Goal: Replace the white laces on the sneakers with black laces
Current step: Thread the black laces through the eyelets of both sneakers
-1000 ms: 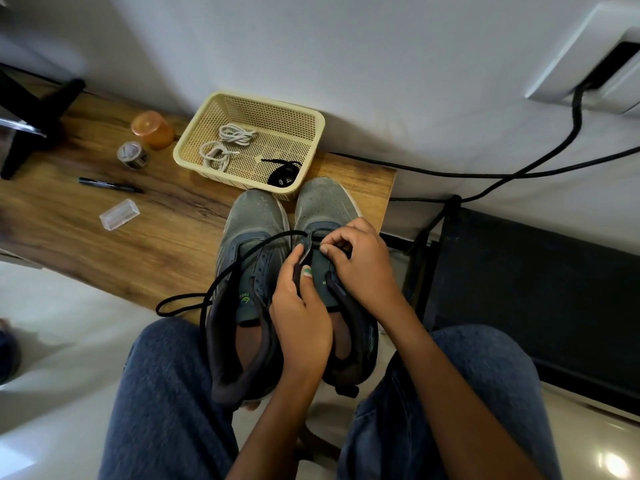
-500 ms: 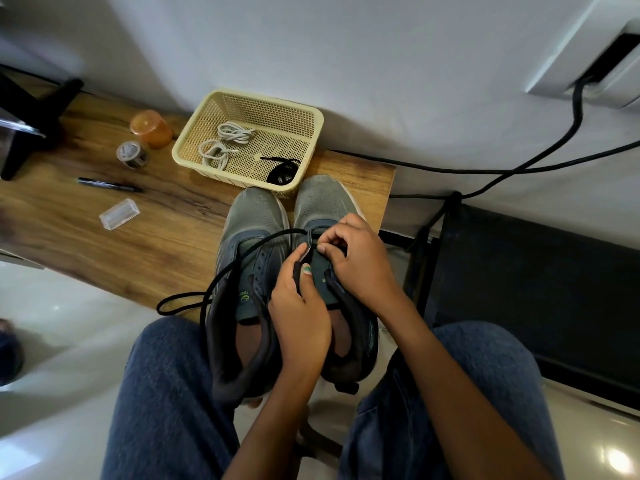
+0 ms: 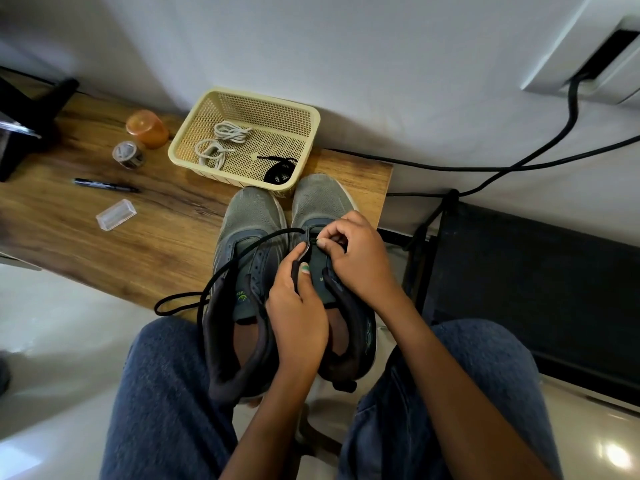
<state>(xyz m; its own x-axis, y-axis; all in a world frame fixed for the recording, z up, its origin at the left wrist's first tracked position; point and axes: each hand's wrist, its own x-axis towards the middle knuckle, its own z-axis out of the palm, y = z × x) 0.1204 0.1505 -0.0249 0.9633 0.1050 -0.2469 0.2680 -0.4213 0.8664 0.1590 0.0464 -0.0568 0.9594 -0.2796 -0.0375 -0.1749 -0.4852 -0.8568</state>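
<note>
Right sneaker (image 3: 322, 199) on wooden table (image 3: 104, 251), beside left sneaker (image 3: 251, 216) | left hand (image 3: 298, 313) grips its eyelet flap | right hand (image 3: 356, 258) pinches black lace (image 3: 239, 258) – slack trails left | white laces (image 3: 218, 143) in basket (image 3: 311, 133)

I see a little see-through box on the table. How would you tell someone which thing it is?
Start at the wooden table and find the black pen lying on it. The clear plastic box lies just nearer the person than the pen. It is the only see-through, box-shaped thing there.
</note>
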